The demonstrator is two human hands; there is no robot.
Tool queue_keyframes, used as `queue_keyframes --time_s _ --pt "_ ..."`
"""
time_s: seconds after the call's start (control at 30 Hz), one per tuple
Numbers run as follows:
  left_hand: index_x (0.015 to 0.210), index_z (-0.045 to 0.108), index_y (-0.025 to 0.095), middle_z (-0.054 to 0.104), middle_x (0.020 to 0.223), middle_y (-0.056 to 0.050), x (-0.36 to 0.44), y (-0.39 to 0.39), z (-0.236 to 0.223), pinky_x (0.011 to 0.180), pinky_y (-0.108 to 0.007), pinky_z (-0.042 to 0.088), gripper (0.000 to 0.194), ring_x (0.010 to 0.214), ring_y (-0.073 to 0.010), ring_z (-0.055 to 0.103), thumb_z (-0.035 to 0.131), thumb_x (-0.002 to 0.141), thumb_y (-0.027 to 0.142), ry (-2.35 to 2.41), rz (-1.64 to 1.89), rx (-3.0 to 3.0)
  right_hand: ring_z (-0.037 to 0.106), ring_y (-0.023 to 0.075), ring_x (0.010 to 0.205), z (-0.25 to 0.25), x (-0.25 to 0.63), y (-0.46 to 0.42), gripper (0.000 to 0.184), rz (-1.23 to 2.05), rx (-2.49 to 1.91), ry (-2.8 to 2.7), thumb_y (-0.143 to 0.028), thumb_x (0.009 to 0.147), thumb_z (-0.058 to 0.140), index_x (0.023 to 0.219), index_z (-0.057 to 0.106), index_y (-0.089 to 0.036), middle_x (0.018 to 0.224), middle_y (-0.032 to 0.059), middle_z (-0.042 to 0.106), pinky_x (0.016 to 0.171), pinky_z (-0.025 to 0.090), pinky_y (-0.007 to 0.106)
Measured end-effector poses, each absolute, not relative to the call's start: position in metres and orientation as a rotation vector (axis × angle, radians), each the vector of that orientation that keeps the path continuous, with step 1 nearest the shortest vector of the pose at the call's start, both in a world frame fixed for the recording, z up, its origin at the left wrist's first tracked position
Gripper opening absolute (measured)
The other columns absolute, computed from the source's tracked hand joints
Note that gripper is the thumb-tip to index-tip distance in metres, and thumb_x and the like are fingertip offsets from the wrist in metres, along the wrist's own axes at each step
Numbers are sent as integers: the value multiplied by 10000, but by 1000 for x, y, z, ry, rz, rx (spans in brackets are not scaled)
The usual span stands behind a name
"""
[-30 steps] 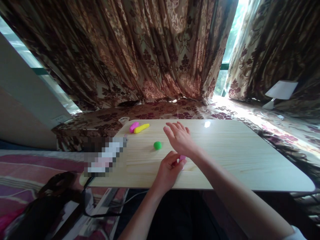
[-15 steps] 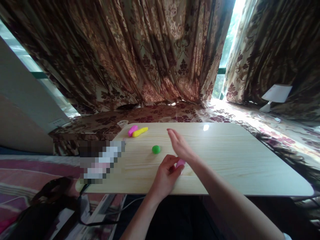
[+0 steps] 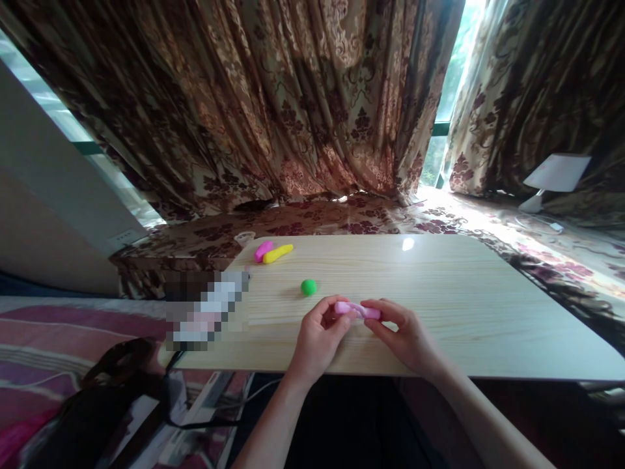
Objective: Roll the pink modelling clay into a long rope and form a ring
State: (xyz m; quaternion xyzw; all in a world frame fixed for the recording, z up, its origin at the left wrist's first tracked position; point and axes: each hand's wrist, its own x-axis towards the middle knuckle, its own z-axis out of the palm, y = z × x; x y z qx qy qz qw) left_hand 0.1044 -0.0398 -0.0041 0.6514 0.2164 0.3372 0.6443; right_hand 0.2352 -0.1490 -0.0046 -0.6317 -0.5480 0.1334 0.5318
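Note:
Both my hands hold a short pink clay roll (image 3: 356,309) just above the near middle of the light wooden table (image 3: 463,306). My left hand (image 3: 319,339) pinches its left end. My right hand (image 3: 407,335) pinches its right end with thumb and fingers closed. A small green clay ball (image 3: 308,286) lies on the table just beyond my left hand. Farther back left lie a magenta clay piece (image 3: 262,250) and a yellow clay roll (image 3: 278,253), side by side.
A blurred-out object (image 3: 208,309) sits at the table's left edge. A small clear cup (image 3: 244,238) stands beyond the back left corner. Patterned curtains (image 3: 293,111) hang behind, a white lamp (image 3: 554,176) is at far right, and a dark bag (image 3: 97,404) lies lower left.
My right hand came back from over the table beyond the green ball and took hold of the right end of the pink roll. The left hand stayed on the roll.

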Motion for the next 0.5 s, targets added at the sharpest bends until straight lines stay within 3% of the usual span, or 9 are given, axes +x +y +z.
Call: queue_keyframes --time_s 0.1,0.23,0.4,0.5 --pt "942 610 178 672 854 -6 105 -41 -3 749 -207 478 222 795 -125 627 668 754 281 494 765 1502 620 183 827 -1 239 -152 273 384 -1462 -1286 -273 822 602 1091 622 -230 931 18 665 733 505 292" --pt "1072 591 199 681 874 -9 105 -45 0 747 -227 493 336 796 -142 640 670 755 275 463 722 1550 618 191 844 5 239 -156 207 414 -1445 -1282 -305 840 591 1009 654 -205 889 19 674 748 490 284" --pt "943 665 183 694 911 -29 102 -46 2 787 -238 490 215 852 -170 640 664 761 298 471 778 1681 609 185 833 4 238 -156 191 442 -1450 -1266 -307 863 564 984 666 -201 850 11 673 752 469 271" --pt "1081 632 203 677 1017 -39 99 -45 4 849 -267 476 296 925 -182 626 606 811 320 441 718 1687 605 181 818 0 241 -155 196 462 -1428 -1223 -310 859 570 990 653 -191 872 22 670 725 471 265"
